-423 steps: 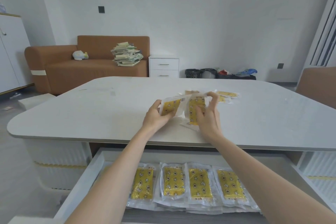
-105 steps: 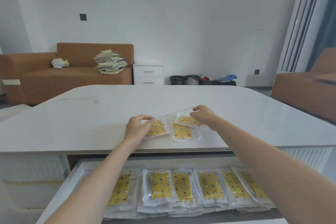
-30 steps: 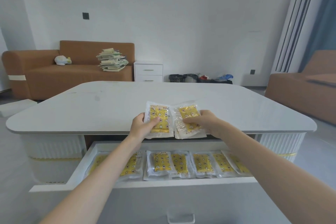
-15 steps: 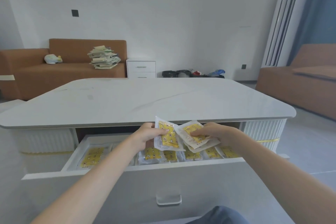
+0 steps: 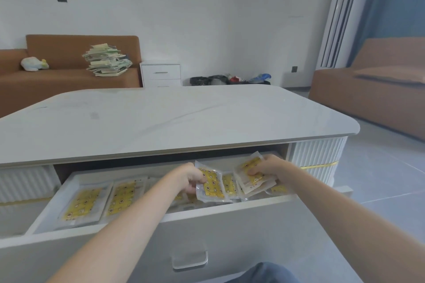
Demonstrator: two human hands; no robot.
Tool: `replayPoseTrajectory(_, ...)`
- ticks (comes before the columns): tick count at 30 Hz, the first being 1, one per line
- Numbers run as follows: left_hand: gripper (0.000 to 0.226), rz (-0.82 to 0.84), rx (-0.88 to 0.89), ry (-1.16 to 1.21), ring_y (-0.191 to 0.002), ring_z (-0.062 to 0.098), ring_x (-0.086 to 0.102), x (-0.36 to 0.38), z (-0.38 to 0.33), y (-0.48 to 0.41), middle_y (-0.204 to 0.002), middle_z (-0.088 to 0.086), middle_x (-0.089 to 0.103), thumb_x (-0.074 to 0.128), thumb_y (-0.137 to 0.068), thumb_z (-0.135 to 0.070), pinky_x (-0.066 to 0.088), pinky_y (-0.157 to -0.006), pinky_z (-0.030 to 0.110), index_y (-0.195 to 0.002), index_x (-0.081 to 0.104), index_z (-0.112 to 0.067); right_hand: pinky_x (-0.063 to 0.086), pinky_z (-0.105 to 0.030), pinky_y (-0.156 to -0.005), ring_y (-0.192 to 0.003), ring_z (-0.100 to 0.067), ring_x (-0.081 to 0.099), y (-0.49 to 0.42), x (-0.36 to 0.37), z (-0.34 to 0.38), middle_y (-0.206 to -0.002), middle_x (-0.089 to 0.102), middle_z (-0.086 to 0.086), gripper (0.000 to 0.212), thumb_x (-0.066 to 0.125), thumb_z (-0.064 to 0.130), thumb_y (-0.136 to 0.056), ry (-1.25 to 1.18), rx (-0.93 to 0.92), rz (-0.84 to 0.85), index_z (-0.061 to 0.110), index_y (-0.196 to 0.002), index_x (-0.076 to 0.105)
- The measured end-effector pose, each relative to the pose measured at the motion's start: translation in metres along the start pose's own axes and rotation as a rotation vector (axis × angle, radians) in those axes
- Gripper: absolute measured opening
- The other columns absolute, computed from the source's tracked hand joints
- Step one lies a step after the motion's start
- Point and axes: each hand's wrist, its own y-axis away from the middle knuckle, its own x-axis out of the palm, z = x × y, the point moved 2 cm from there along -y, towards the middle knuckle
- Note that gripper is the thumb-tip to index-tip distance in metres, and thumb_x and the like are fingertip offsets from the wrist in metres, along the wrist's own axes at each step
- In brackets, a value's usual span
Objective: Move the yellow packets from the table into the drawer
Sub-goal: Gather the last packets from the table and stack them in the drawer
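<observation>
The white drawer point(image 5: 207, 220) under the white table point(image 5: 161, 117) stands pulled out, with several yellow packets point(image 5: 82, 202) lying in a row inside. My left hand point(image 5: 189, 177) grips one yellow packet point(image 5: 210, 185) upright over the drawer's middle. To its right, my right hand point(image 5: 268, 166) holds a small stack of yellow packets point(image 5: 251, 174), tilted, just above the packets at the drawer's right end. No packet shows on the tabletop.
The drawer front has a clear handle point(image 5: 189, 259). A knee in blue cloth point(image 5: 264, 273) shows at the bottom. Behind the table are a brown sofa point(image 5: 57, 76) with a paper stack point(image 5: 107, 60), and a white nightstand point(image 5: 161, 74). Another brown sofa point(image 5: 379, 89) stands right.
Both hands have carried their packets from the tabletop down over the table's edge and into the open drawer. My view has dropped lower and closer to the drawer.
</observation>
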Motion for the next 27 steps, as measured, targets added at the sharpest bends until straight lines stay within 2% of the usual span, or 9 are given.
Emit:
replayPoseTrajectory(9,0.037,-0.101,-0.073,-0.129,-0.109,0.029,0.062,0.011,-0.009,-0.029,-0.126,0.020,0.055,0.052,-0.092,0.003,0.054,-0.090,0.037,-0.129,0.045,0.004,0.052,-0.040,-0.094,-0.105,-0.027,0.062,-0.026,0.009,0.003,-0.114,0.063,-0.011,0.044,0.075,0.020,-0.077,0.146,-0.020,-0.053,0.006,-0.112,0.052)
replayPoseTrajectory(11,0.046,-0.171,-0.022,-0.261,-0.107,0.028,0.061,0.011,-0.006,-0.032,-0.121,0.017,0.054,0.055,-0.091,0.001,0.054,-0.088,0.034,-0.134,0.038,0.001,0.053,-0.034,-0.089,-0.104,-0.025,0.060,-0.030,0.011,0.003,-0.114,0.060,-0.010,0.047,0.073,0.023,-0.078,0.277,-0.052,-0.087,0.006,-0.117,0.053)
replayPoseTrajectory(14,0.055,-0.321,0.083,-0.619,-0.097,0.022,0.063,0.008,-0.004,-0.028,-0.109,0.011,0.055,0.059,-0.088,-0.008,0.053,-0.074,0.027,-0.137,0.035,0.000,0.047,-0.028,-0.070,-0.097,-0.023,0.056,-0.026,0.013,0.004,-0.107,0.056,-0.006,0.051,0.070,0.029,-0.079,0.475,-0.085,-0.170,0.010,-0.121,0.050)
replayPoseTrajectory(16,0.064,-0.409,0.150,-0.791,-0.104,0.022,0.060,0.006,-0.003,-0.025,-0.122,0.012,0.053,0.062,-0.086,-0.014,0.049,-0.070,0.027,-0.140,0.031,0.000,0.048,-0.031,-0.073,-0.108,-0.026,0.054,-0.026,0.014,0.003,-0.119,0.054,-0.009,0.067,0.071,0.031,-0.078,0.561,-0.098,-0.245,0.008,-0.133,0.040)
replayPoseTrajectory(19,0.067,-0.459,0.253,-0.878,-0.124,0.030,0.046,0.008,-0.003,-0.021,-0.138,0.017,0.039,0.065,-0.086,-0.017,0.047,-0.087,0.032,-0.141,0.030,-0.003,0.049,-0.034,-0.087,-0.119,-0.029,0.051,-0.028,0.015,0.002,-0.132,0.046,-0.014,0.080,0.072,0.030,-0.077,0.630,-0.092,-0.289,0.006,-0.140,0.029)
replayPoseTrajectory(21,0.062,-0.385,0.346,-0.887,-0.134,0.033,0.034,0.015,-0.005,-0.019,-0.143,0.017,0.033,0.064,-0.087,-0.019,0.040,-0.101,0.038,-0.141,0.035,-0.009,0.051,-0.033,-0.083,-0.113,-0.027,0.056,-0.028,0.016,0.002,-0.125,0.054,-0.011,0.070,0.074,0.030,-0.074,0.632,-0.082,-0.283,0.006,-0.132,0.042)
replayPoseTrajectory(23,0.059,-0.228,0.415,-0.901,-0.140,0.034,0.021,0.023,-0.006,-0.017,-0.148,0.014,0.028,0.061,-0.088,-0.026,0.029,-0.112,0.044,-0.142,0.038,-0.020,0.050,-0.030,-0.074,-0.103,-0.024,0.061,-0.029,0.016,0.003,-0.109,0.060,-0.007,0.048,0.074,0.027,-0.074,0.586,-0.076,-0.252,0.009,-0.113,0.053)
replayPoseTrajectory(25,0.060,-0.106,0.447,-0.982,-0.142,0.033,0.017,0.030,-0.005,-0.018,-0.151,0.011,0.026,0.058,-0.089,-0.034,0.023,-0.115,0.047,-0.144,0.035,-0.026,0.047,-0.028,-0.069,-0.095,-0.022,0.063,-0.030,0.015,0.002,-0.099,0.061,-0.006,0.033,0.072,0.023,-0.077,0.493,-0.060,-0.198,0.010,-0.100,0.054)
replayPoseTrajectory(27,0.063,-0.035,0.449,-1.079,-0.142,0.031,0.017,0.035,-0.005,-0.022,-0.152,0.010,0.027,0.056,-0.089,-0.035,0.021,-0.116,0.045,-0.147,0.030,-0.028,0.048,-0.028,-0.069,-0.098,-0.023,0.063,-0.030,0.011,0.002,-0.105,0.061,-0.008,0.033,0.069,0.020,-0.080,0.396,-0.047,-0.179,0.007,-0.107,0.053)
